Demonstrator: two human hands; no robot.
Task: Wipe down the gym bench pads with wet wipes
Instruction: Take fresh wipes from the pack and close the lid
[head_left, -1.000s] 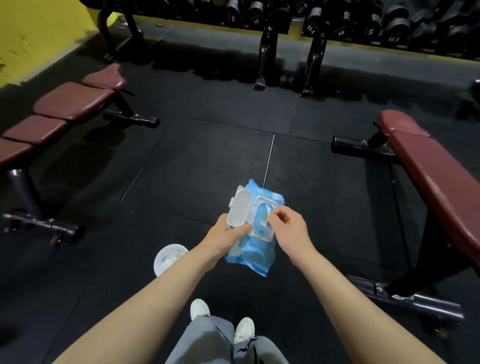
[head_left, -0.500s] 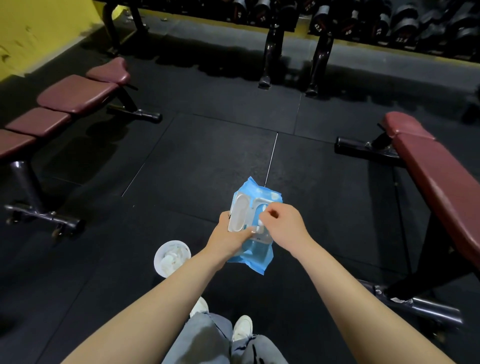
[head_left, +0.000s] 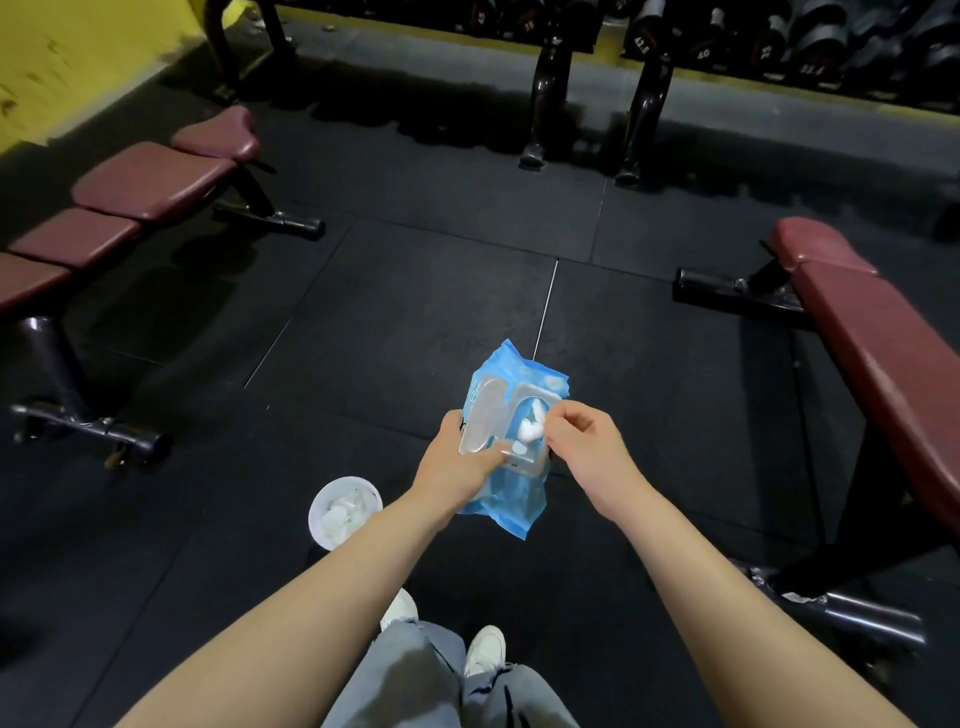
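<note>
Since the earlier frame, a white wipe stands up out of the opening of the pack, where before we saw only our fingers at the opening.

From the head view, we hold the blue wipe pack in front of us, above the black floor mat. Our left hand grips the pack from below, with the thumb curled over its near edge, so that the pack does not follow when the wipe is pulled. The clear lid is folded open to the left of the opening, so the way is free. Our right hand is just right of the pack; its fingers are bent together and pinch the tip of the wipe, we judge in order to draw it out.

A white cup with crumpled white things inside stands on the mat below and left of the pack, probably for used wipes. The left bench pads are far left of the pack, and the right bench pad is far right of it. No pad is touched now, so the wiping is not yet begun.
</note>
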